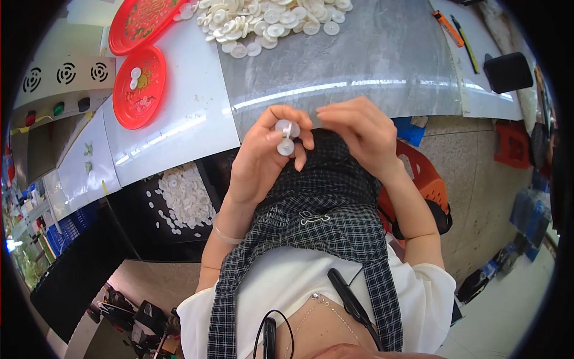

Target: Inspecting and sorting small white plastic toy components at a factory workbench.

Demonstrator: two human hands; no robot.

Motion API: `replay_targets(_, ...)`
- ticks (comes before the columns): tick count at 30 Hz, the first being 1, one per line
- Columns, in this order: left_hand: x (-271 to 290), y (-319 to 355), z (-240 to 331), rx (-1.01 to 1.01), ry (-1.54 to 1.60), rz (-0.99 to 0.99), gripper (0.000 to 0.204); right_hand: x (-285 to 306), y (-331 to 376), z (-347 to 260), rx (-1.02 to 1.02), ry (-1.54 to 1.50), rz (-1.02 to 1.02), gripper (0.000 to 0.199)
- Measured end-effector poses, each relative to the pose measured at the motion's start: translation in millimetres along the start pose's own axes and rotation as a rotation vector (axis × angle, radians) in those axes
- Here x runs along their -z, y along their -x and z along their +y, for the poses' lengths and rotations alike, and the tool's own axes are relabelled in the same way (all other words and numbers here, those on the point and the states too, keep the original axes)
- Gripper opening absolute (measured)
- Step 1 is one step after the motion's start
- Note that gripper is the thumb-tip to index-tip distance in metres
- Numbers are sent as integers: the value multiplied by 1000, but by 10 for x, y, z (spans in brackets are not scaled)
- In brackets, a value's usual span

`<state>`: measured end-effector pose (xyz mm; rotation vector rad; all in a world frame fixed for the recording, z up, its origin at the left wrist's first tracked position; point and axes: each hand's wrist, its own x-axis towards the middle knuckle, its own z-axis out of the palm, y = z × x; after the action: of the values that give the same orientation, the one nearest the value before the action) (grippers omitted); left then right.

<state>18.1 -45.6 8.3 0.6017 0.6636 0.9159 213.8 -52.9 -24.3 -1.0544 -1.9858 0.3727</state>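
Note:
My left hand [263,143] is closed round small white plastic discs [286,147], each with a raised centre. At least two show between thumb and fingers, one above the other. To its right, a short gap away, is my right hand [365,131], its fingers bent and drawn together at the tips. Whatever those fingertips hold, if anything, is too small to make out. Both hands are above my lap, just off the table's near edge. On the grey mat [335,72] beyond them lies a large heap of similar white discs [269,21].
Left on the table are a red oval plate [158,90] with a few discs and a larger red plate [116,36]. Below them a black tray [152,233] holds small white pieces [182,197]. An orange cutter [448,29] lies far right. A machine with buttons [66,84] stands left.

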Motion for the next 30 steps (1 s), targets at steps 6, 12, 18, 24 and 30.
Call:
replay_targets(6, 13, -37, -105, 215, 33, -259, 44, -2, -233, -230, -358, -645, 249, 48)
replay_targets(12, 14, -115, -71, 276, 159, -238, 46, -9, -374, -158, -233, -449, 251, 29)
replay_targets(18, 4, -140, -6, 260, 205, -225, 47, 112, -505, 286, -403, -337, 267, 19)
replay_targets(24, -105, -230, 201, 170, 152, -281, 39, 244, -516, 324, -487, -351, 229, 32)
replay_targets(30, 154, -495, 336, 64, -59, -168, 26, 144, -404, 326, -538, -461, 243, 32)
